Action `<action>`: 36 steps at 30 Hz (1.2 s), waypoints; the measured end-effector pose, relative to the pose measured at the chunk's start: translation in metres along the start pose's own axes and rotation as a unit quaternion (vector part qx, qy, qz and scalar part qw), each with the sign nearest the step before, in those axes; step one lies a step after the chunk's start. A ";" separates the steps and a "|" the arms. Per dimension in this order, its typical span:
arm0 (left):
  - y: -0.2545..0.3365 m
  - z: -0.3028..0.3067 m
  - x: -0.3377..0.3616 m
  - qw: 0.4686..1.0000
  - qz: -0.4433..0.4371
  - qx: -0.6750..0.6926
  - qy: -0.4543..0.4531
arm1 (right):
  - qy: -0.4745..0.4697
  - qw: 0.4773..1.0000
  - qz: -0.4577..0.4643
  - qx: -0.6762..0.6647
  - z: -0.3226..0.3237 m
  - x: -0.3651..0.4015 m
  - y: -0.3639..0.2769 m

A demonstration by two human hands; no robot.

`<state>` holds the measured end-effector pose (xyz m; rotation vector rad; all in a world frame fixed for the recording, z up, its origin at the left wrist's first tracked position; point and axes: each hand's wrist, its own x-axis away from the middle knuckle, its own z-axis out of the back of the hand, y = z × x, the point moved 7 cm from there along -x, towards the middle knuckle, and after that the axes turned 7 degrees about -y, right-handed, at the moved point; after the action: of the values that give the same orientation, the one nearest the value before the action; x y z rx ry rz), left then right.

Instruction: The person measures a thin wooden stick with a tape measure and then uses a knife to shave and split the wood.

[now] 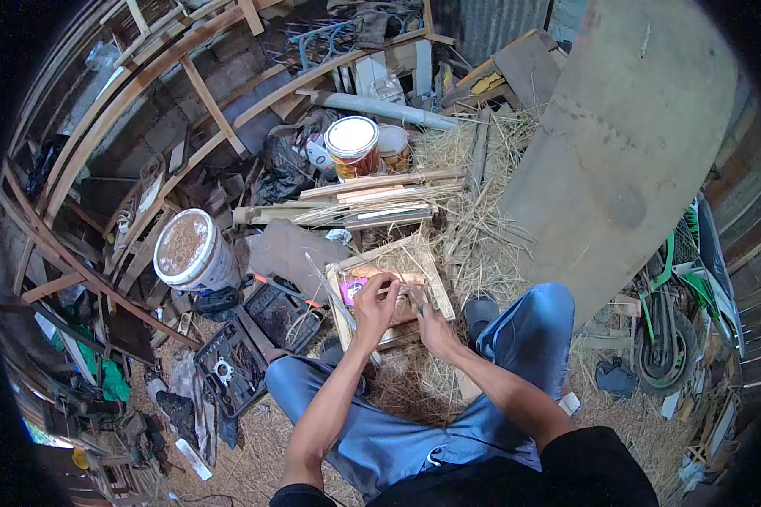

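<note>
My left hand is over a shallow wooden box between my knees, its thumb and fingertips pinched together. What they hold, if anything, is too small to make out. Close beside it, my right hand has its fingers curled around a greyish thing pointing toward the left fingertips; its kind cannot be made out. Inside the box, a pink-purple item lies left of my left hand, and an orange strip runs behind the fingers. A thin pale rod leans along the box's left side.
Left of my leg lies an open black tool case. Beyond it stands a white bucket of brown grains. Wood strips, a lidded paint bucket and straw lie ahead. A large board leans at right, near a wheel.
</note>
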<state>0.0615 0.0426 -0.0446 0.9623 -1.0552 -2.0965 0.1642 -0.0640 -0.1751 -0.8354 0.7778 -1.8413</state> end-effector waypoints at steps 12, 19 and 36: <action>-0.010 -0.001 0.007 1.000 -0.004 0.003 0.008 | -0.038 0.993 0.019 -0.107 -0.005 0.007 -0.020; 0.003 0.000 0.006 1.000 0.013 0.013 0.009 | 0.009 0.996 0.080 -0.030 0.011 0.010 -0.047; -0.015 0.007 0.011 0.999 0.027 -0.027 -0.007 | 0.013 1.000 -0.019 0.009 -0.027 -0.004 0.050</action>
<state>0.0468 0.0453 -0.0578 0.8862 -1.0154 -2.0796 0.1679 -0.0742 -0.2317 -0.8217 0.7654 -1.8941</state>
